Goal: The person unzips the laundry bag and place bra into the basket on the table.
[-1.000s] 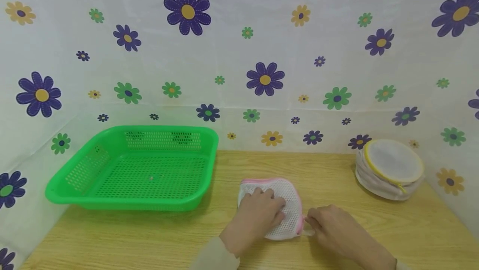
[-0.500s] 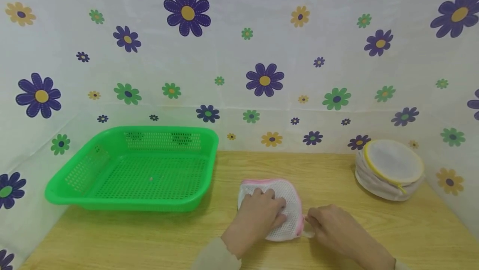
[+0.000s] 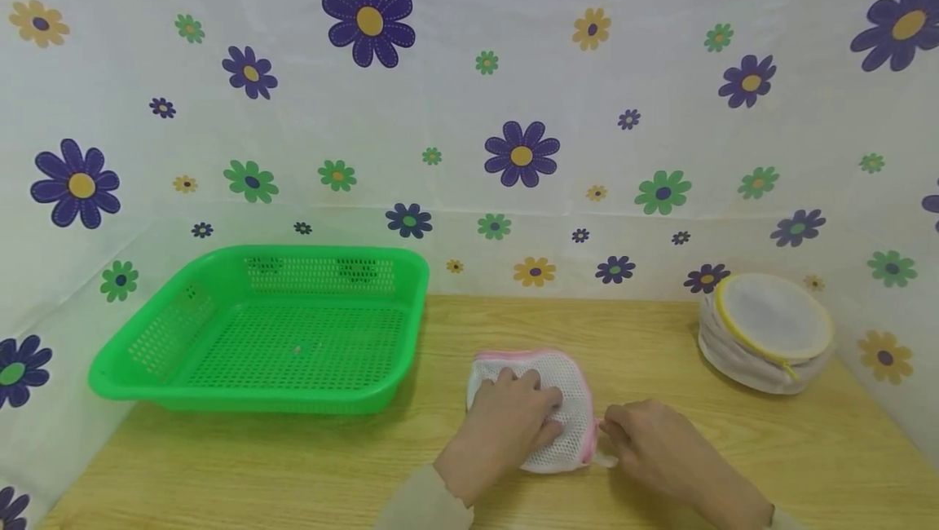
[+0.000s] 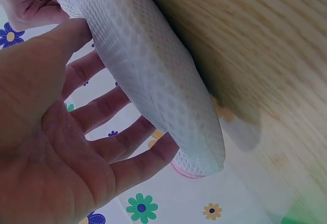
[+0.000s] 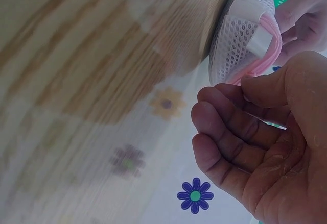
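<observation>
1. White mesh makes up the small bag (image 3: 572, 399), lying on the table just right of the lower centre of the head view, with pink trim (image 3: 589, 442) along its upper and right edges.
2. Resting on top of it is the left hand (image 3: 509, 412), fingers spread and slightly bent; in the left wrist view the thumb and fingertips touch the mesh, without wrapping round it.
3. At the bag's lower right corner, the right hand (image 3: 653, 448) pinches the pink edge between thumb and forefinger; the exact part gripped is hidden by the fingertips.
4. Beside that pinch a white tag (image 5: 259, 42) sticks out from the trim, seen at the upper right of the right wrist view.
5. Pale sleeves (image 3: 425, 501) show at the bottom of the head view.
6. Green plastic forms the basket (image 3: 249, 402) at the left of the frame, well apart from both hands.
7. Yellow trim rings the round pouch (image 3: 770, 318) at the right.
8. Wood-grained table (image 3: 557, 326) carries everything, before a flowered white sheet (image 3: 447, 106) filling the upper frame.
</observation>
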The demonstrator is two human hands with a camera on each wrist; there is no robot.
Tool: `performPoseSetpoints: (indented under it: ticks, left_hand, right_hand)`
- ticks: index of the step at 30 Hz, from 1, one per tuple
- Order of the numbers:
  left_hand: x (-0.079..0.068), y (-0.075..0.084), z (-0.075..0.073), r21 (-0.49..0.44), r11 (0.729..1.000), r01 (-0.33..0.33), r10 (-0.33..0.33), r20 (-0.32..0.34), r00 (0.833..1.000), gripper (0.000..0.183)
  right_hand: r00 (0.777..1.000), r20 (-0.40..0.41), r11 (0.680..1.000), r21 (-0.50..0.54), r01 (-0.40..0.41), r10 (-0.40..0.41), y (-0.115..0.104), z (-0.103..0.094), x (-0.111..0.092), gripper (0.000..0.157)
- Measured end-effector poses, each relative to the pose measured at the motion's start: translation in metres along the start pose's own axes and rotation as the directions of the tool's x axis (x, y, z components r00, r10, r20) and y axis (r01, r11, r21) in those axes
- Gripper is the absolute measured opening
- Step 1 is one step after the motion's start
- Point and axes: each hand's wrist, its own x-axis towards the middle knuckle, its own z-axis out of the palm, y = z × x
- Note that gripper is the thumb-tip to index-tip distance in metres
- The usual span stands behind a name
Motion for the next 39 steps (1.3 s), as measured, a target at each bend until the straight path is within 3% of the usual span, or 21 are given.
performPoseSetpoints:
  ticks: [16,27,39]
  left_hand:
    - [0.0021,-0.0003,-0.0011,-0.001,1.0,-0.011,0.011,0.019,1.0,0.03]
    - [0.0024,-0.0003,-0.0011,-0.001,1.0,-0.011,0.011,0.016,1.0,0.03]
    - [0.0025,-0.0008,-0.0015,-0.023,1.0,0.003,-0.002,0.037,0.999,0.031]
  right_hand:
    - [1.0,0.005,0.999,-0.017,-0.03,0.03,0.0009,-0.0009,0.0032,0.025]
    - [0.997,-0.073,0.996,-0.085,0.004,-0.011,0.0034,0.0025,0.0037,0.028]
    - [0.996,-0.076,0.996,-0.075,-0.041,0.036,0.0037,0.0041,0.0066,0.03]
